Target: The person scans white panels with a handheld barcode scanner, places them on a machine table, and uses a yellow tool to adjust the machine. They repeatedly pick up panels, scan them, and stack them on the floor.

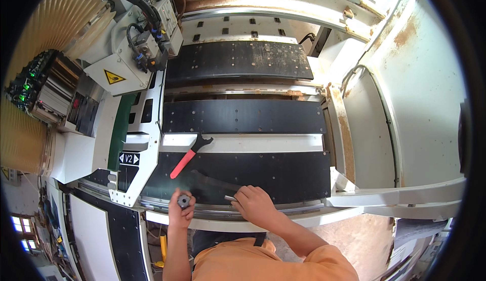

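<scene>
My left hand [178, 211] grips a small dark metal collet nut or tool holder [184, 200] near the front edge of the machine bed. My right hand [254, 203] is closed around the handle of a dark flat wrench [215, 182], whose far end reaches left toward the left hand; a short silvery piece [230, 198] shows at the fingers. A hook spanner with a red handle [188, 157] lies loose on the black table panel [283, 172] just beyond both hands.
A white machining head with hoses and a yellow warning triangle [126, 63] hangs at the left. Black bed panels [243, 116] alternate with white rails [253, 142]. A rusty white enclosure wall [405, 104] curves on the right. Beige bellows [55, 18] sit upper left.
</scene>
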`<state>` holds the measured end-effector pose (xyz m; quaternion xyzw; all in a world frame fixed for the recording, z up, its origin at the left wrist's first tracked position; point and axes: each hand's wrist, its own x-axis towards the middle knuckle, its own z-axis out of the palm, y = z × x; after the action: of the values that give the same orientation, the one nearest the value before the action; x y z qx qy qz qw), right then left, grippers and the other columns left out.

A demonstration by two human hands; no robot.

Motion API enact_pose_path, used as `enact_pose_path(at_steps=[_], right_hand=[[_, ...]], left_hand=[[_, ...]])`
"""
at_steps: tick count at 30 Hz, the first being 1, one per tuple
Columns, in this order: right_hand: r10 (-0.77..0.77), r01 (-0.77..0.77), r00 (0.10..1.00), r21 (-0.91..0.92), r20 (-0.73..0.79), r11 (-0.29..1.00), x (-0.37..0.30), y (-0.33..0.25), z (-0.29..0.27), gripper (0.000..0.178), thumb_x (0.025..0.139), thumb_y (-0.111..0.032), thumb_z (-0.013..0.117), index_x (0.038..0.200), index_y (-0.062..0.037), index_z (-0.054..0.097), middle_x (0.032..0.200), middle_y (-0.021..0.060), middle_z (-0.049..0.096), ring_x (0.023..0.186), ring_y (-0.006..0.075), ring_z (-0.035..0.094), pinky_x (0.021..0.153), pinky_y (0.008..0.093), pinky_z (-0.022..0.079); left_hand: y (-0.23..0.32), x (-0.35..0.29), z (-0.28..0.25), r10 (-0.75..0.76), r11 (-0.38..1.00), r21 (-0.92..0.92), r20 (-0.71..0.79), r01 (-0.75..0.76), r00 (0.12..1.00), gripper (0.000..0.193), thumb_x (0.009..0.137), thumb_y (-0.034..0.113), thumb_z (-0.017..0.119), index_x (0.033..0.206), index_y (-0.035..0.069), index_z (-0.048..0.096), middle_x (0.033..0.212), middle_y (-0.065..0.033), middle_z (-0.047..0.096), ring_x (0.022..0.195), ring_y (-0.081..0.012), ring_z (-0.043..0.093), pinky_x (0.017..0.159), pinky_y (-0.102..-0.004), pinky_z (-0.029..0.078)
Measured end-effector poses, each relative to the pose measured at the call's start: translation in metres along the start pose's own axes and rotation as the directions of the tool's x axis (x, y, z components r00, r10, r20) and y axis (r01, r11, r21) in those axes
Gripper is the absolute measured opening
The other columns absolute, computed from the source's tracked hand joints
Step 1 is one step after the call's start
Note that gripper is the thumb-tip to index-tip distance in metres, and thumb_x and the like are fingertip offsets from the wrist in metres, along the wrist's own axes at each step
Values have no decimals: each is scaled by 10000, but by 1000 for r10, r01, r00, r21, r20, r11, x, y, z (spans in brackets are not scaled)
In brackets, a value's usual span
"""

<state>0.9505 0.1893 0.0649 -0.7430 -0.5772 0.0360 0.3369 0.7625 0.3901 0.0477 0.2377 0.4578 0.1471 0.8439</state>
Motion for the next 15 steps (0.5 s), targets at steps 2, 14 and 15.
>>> enact_pose_path(at_steps=[2, 14, 15], right_hand=[[-31, 31, 999, 17, 11, 999, 0, -2, -4, 126, 825, -160, 707, 813, -61, 631, 816, 68, 557, 781, 245, 573, 682, 370, 456], [89, -90, 996, -174, -18, 981, -63, -55, -6, 207, 858, -250, 688, 818, -53, 639, 873, 79, 602, 874, 251, 612, 755, 376, 491], [109, -106, 994, -221, 3, 969, -68, -59, -6, 208, 861, -251, 689, 829, -51, 644, 880, 78, 605, 878, 250, 614, 758, 375, 493]], left_hand=[[-14, 2, 0, -69, 995, -72, 35, 72, 997, 358, 1035, 425, 485, 927, 111, 618, 682, -87, 547, 363, -57, 273, 314, -212, 197], [-36, 46, 25, -166, 975, -100, 263, 198, 950, 284, 994, 349, 530, 1006, 81, 622, 801, -114, 630, 347, -78, 355, 275, -219, 256], [-38, 47, 27, -155, 982, -54, 306, 180, 939, 290, 993, 360, 536, 998, 83, 619, 810, -119, 639, 347, -77, 357, 280, -216, 261]])
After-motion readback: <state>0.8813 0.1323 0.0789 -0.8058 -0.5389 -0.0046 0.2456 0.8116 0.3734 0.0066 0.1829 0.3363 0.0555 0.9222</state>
